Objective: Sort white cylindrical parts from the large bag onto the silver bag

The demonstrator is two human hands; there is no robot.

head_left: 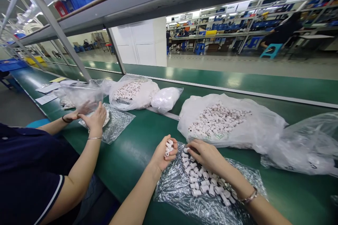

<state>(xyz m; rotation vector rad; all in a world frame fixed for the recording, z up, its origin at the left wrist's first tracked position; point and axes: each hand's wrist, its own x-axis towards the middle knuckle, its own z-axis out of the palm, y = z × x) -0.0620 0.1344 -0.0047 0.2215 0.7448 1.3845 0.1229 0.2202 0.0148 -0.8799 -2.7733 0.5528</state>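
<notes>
My left hand is cupped around several small white plastic fittings, held just off the left edge of a clear plastic sheet. My right hand reaches over that sheet, its thumb and fingers pinched on a white fitting at the top of a loose pile. The pile of short white tube-like fittings spreads across the sheet, some in rough rows, partly hidden under my right forearm. Behind it lies a large open bag full of similar pieces.
At left a co-worker's hands work over another plastic sheet. A second bag of fittings, a small tied bag and crumpled clear bags line the green bench. A shelf hangs above.
</notes>
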